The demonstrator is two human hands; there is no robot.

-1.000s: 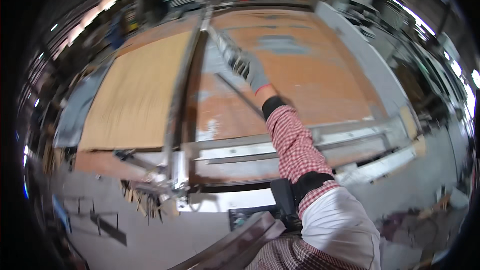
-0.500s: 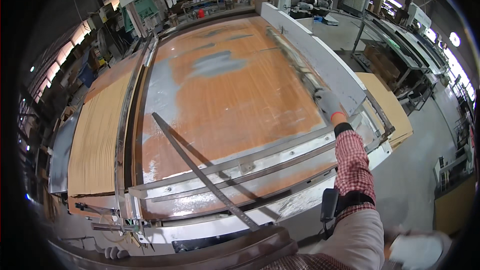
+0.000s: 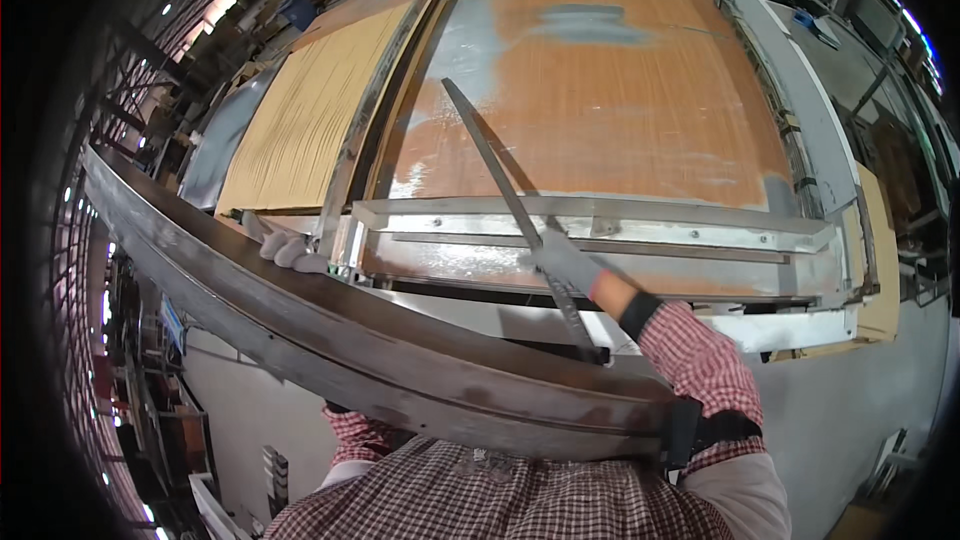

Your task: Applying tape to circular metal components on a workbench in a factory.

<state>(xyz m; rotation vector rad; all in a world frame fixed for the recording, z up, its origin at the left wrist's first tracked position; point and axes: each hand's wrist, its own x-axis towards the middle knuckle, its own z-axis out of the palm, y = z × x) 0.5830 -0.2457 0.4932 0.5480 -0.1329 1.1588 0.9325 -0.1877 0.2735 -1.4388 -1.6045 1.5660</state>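
A long dark-brown metal beam (image 3: 400, 360) crosses in front of my body, tilted from upper left to lower right. The gloved fingers of my left hand (image 3: 290, 248) are curled over its far edge; the rest of that arm is mostly hidden under the beam. A thin flat steel bar (image 3: 490, 155) leans over the front of a wood-topped machine bed (image 3: 640, 110), its lower end at the beam. My right hand (image 3: 568, 262), in a grey glove, is closed round this bar just past the bed's front rail (image 3: 670, 227).
Stacked tan sheets (image 3: 310, 105) lie along the bed's left side. A raised white side panel (image 3: 800, 70) bounds its right, with more tan board (image 3: 880, 260) beyond. Grey floor (image 3: 840, 400) shows at the right. Racks (image 3: 160, 370) stand at the left.
My right hand has left the bed's right edge, moved left and taken hold of the steel bar. My view has tipped down, showing more of the beam and my left hand.
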